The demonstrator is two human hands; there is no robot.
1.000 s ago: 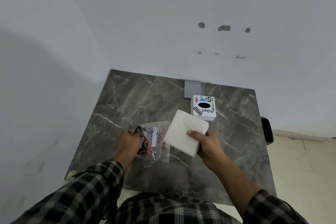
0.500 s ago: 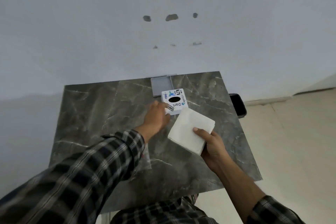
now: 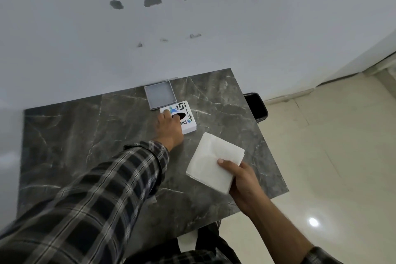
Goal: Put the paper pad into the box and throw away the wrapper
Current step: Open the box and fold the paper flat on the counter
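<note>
A white paper pad is held above the right part of the dark marble table, pinched at its near corner by my right hand. A small white box with coloured print and a black oval hole on top stands toward the table's far edge. My left hand lies over its left side, fingers on top by the hole. My left sleeve hides most of the clear wrapper; only a pale corner of the wrapper shows beside the sleeve.
A flat grey lid lies just behind the box, against the wall. A black bin stands on the floor by the table's right edge. Pale floor tiles stretch to the right. My lap is below the table's near edge.
My left hand left the wrapper, reached forward and now covers the box. My right hand kept the paper pad and shifted it right. The camera turned toward the right.
</note>
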